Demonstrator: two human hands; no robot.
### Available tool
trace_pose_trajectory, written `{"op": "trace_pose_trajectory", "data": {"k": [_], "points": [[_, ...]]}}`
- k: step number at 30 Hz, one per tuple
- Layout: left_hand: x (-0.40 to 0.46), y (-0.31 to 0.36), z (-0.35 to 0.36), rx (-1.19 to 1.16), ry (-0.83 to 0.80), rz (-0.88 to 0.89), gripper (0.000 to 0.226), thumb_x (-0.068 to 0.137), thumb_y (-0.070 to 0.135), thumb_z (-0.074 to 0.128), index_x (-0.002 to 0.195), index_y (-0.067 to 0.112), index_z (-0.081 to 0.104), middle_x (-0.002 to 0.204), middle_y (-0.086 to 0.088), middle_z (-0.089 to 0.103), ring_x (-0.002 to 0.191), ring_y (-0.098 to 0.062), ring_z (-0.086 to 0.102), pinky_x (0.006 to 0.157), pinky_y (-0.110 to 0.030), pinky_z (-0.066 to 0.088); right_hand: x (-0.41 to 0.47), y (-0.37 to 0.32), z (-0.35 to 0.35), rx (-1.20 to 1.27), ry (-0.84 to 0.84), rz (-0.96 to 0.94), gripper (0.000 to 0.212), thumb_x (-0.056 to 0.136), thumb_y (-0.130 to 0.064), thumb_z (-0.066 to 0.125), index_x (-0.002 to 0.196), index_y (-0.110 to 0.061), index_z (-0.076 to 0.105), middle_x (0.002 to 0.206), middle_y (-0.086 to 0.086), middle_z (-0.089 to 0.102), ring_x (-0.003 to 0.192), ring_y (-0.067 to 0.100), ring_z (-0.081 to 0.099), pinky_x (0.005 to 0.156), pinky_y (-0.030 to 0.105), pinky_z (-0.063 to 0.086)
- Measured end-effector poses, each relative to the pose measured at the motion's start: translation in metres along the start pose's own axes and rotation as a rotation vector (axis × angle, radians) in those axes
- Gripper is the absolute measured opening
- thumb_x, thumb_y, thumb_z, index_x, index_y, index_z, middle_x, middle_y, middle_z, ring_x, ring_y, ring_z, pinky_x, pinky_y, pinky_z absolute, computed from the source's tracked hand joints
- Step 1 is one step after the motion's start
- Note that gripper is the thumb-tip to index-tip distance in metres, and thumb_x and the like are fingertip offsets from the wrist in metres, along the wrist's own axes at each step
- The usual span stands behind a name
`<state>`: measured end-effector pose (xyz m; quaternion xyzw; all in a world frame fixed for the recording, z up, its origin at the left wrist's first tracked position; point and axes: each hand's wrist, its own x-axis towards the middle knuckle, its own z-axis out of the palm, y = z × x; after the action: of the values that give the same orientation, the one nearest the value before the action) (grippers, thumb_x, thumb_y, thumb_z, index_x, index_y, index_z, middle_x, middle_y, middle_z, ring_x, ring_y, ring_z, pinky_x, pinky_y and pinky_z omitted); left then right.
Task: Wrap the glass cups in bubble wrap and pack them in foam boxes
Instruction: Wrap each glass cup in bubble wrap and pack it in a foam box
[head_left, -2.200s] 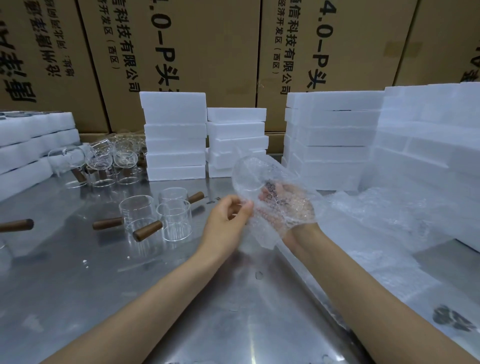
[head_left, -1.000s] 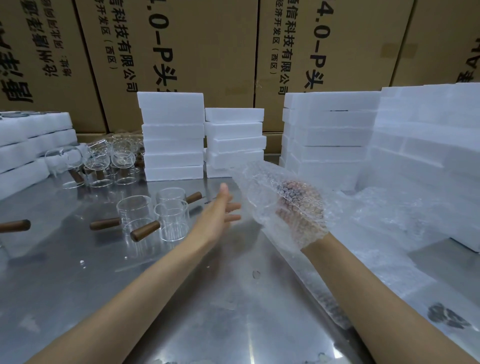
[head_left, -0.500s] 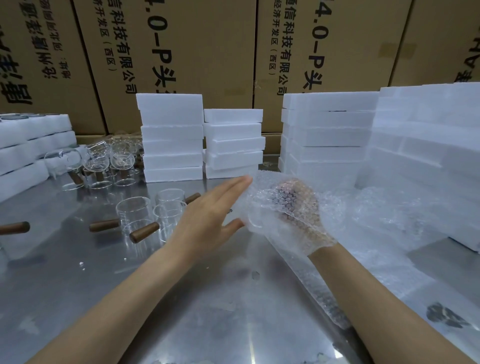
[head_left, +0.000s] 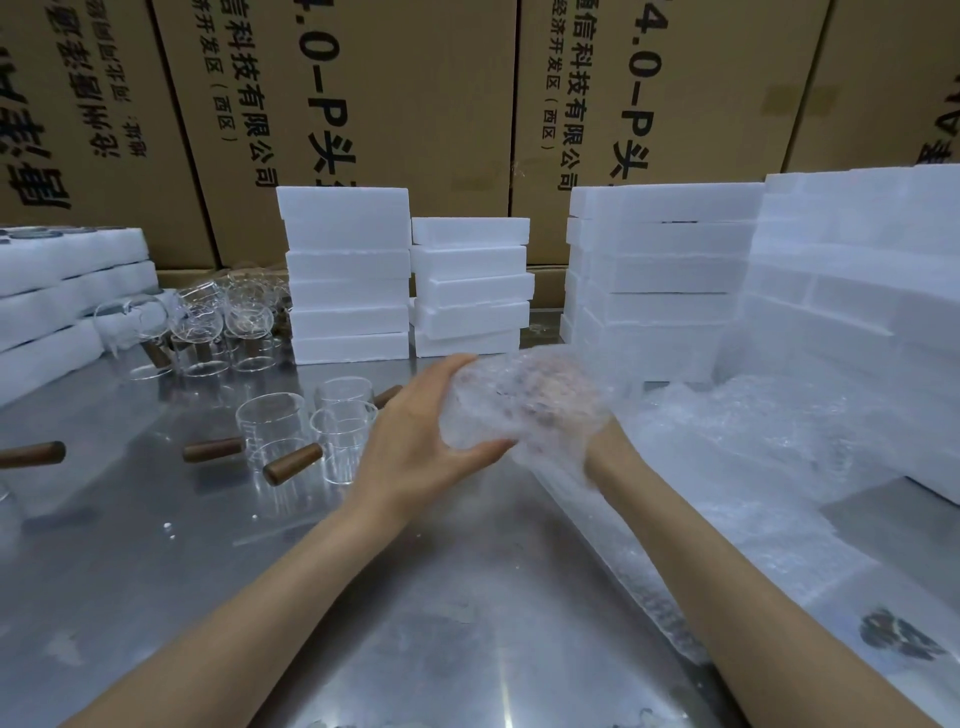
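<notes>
My left hand (head_left: 415, 441) cups a crumpled bubble wrap bundle (head_left: 519, 400) from the left, with fingers over its top and thumb under it. My right hand (head_left: 576, 415) is covered by the same wrap and shows only dimly through it, fingers curled into the bundle. Whether a cup is inside the wrap cannot be told. Three glass cups with wooden handles (head_left: 343, 431) stand just left of my left hand. More glass cups (head_left: 208, 332) are clustered at the back left. A stack of white foam boxes (head_left: 348, 270) rises behind.
Further foam stacks stand at the centre (head_left: 470, 286), right (head_left: 660, 270), far right (head_left: 857, 270) and left edge (head_left: 62, 291). Loose bubble wrap sheets (head_left: 753, 467) cover the right of the steel table (head_left: 363, 623). Cardboard cartons (head_left: 415, 104) wall off the back.
My left hand let go of the wrap, reached out to the left, then came back and closed around the bundle. My right hand turned with the wrap over it.
</notes>
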<state>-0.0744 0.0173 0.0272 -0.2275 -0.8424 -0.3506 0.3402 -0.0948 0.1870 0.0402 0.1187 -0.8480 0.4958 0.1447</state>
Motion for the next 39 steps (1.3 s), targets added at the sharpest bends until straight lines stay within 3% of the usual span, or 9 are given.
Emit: {"op": "trace_pose_trajectory", "data": {"k": [5,8,10,12,15,19,24,29,39], "points": [[0.002,-0.015,0.008,-0.299,0.096,-0.431,0.053,0.063,0.045,0.082,0.107,0.027,0.061,0.100,0.015,0.069,0.090,0.002,0.065,0.075,-0.013,0.048,-0.007,-0.016,-0.003,-0.144,0.306,-0.328,0.021,0.095,-0.025,0.043,0.100,-0.017,0.061,0.092,-0.006,0.066,0.085,0.011,0.060,0.071,0.026,0.050],[0.004,-0.017,0.009,-0.542,0.078,-0.584,0.059,0.059,0.056,0.078,0.104,0.020,0.068,0.095,0.009,0.074,0.082,0.003,0.068,0.067,-0.008,0.048,-0.004,-0.019,-0.004,-0.018,0.572,-0.424,0.026,0.088,-0.022,0.041,0.109,-0.020,0.056,0.098,-0.018,0.055,0.091,0.002,0.048,0.075,0.006,0.037],[0.005,-0.018,0.011,-0.734,0.034,-0.720,0.073,0.056,0.062,0.081,0.111,0.018,0.067,0.100,0.004,0.074,0.093,-0.009,0.069,0.082,-0.022,0.052,-0.001,-0.020,-0.008,0.161,0.675,-0.324,0.031,0.084,-0.022,0.042,0.114,-0.020,0.051,0.107,-0.017,0.048,0.098,0.003,0.043,0.082,0.005,0.035],[0.006,-0.018,0.014,-0.883,-0.015,-0.790,0.067,0.062,0.053,0.081,0.116,0.017,0.064,0.106,-0.001,0.073,0.100,-0.020,0.069,0.084,-0.035,0.052,0.005,-0.014,-0.013,0.325,0.614,-0.120,0.035,0.087,-0.027,0.047,0.122,-0.021,0.046,0.117,-0.010,0.046,0.108,0.009,0.043,0.082,0.013,0.038],[0.006,-0.018,0.017,-1.015,-0.071,-0.749,0.052,0.070,0.037,0.079,0.115,0.015,0.064,0.106,-0.003,0.073,0.098,-0.022,0.070,0.080,-0.034,0.055,0.010,-0.003,-0.015,0.548,0.230,0.166,0.049,0.091,-0.045,0.050,0.133,-0.022,0.041,0.129,-0.005,0.047,0.115,0.014,0.049,0.083,0.026,0.039],[0.004,-0.018,0.017,-1.019,-0.125,-0.714,0.066,0.071,0.033,0.074,0.129,0.007,0.055,0.114,-0.006,0.069,0.107,-0.026,0.066,0.097,-0.043,0.049,0.007,-0.005,-0.008,0.519,-0.100,0.177,0.089,0.068,-0.074,0.052,0.138,-0.021,0.042,0.139,-0.001,0.047,0.127,0.020,0.046,0.109,0.050,0.033],[0.004,-0.018,0.014,-1.043,-0.217,-0.641,0.062,0.075,0.022,0.067,0.133,0.004,0.051,0.127,-0.017,0.062,0.116,-0.034,0.060,0.104,-0.050,0.042,0.008,0.000,-0.011,0.369,0.004,0.119,0.018,0.091,-0.031,0.058,0.090,-0.018,0.070,0.095,0.003,0.070,0.097,0.024,0.063,0.093,0.041,0.048],[0.002,-0.017,0.014,-1.061,-0.353,-0.542,0.050,0.076,0.013,0.060,0.126,0.010,0.055,0.120,-0.013,0.065,0.109,-0.031,0.063,0.088,-0.039,0.054,0.006,0.003,-0.016,0.345,0.078,0.098,0.057,0.095,-0.017,0.045,0.042,-0.034,0.057,0.045,-0.022,0.048,0.046,-0.006,0.044,0.056,0.021,0.033],[0.000,-0.026,0.021,-0.926,-0.483,-0.509,0.061,0.065,0.016,0.070,0.124,0.018,0.058,0.120,-0.008,0.067,0.115,-0.027,0.061,0.096,-0.038,0.046,0.010,-0.002,-0.017,0.551,0.128,0.190,0.044,0.088,-0.002,0.046,0.048,-0.018,0.052,0.046,-0.009,0.050,0.046,0.009,0.045,0.049,0.016,0.037]]}}
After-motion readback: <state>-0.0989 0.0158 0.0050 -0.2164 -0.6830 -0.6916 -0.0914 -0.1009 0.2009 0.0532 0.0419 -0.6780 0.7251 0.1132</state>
